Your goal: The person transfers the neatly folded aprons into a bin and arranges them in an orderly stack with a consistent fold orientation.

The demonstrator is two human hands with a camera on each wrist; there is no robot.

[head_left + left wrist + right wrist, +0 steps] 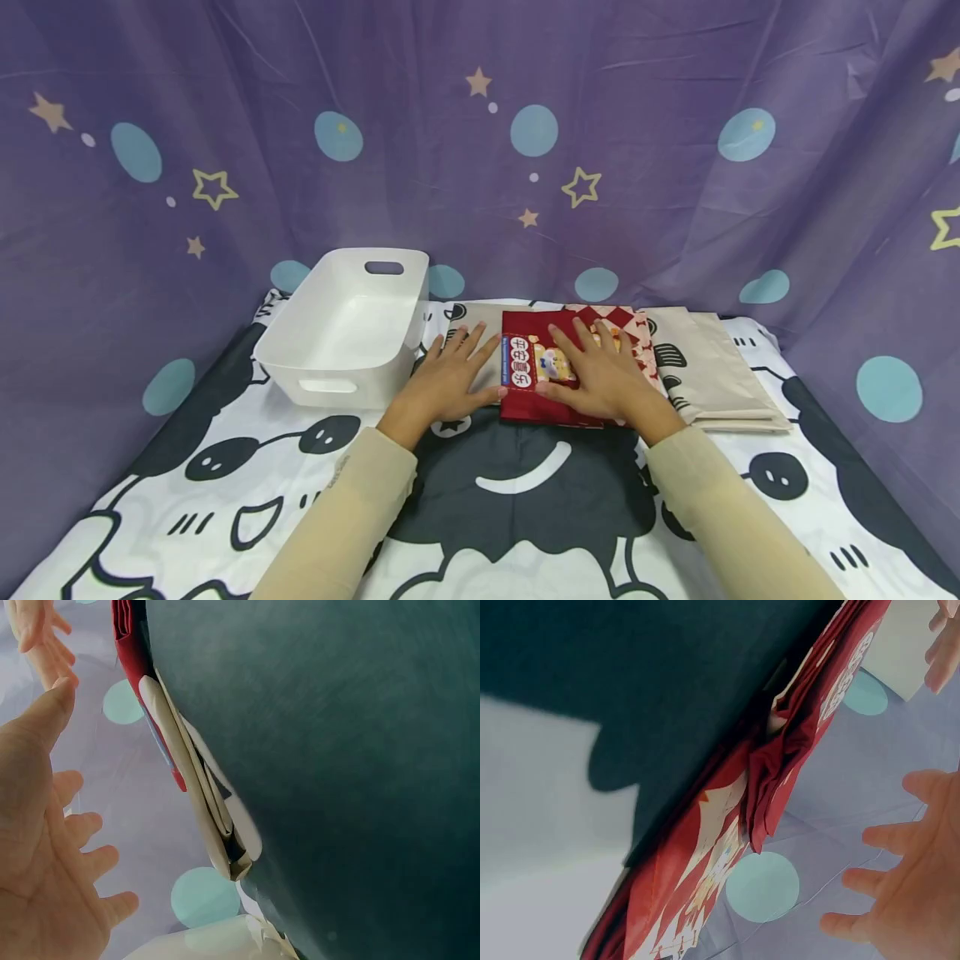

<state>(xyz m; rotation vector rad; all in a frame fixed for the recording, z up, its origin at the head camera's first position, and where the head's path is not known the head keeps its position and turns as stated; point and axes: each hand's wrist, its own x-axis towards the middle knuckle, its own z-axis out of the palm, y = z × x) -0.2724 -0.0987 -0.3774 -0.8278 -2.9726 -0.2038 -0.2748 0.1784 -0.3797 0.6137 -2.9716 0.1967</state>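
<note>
on the cartoon sheet (225, 500) lies a folded red cloth (528, 400) — printed label up — under flat, wide-open hands (600, 375).

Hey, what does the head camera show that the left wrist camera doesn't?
Only the head view shows the white bin, both sleeves, the left hand flat beside the red cloth and the right hand flat on it. Only the left wrist view shows the folded edges of the beige cloth side-on. Both show the red cloth, both hands with fingers spread, and the purple backdrop.
</note>
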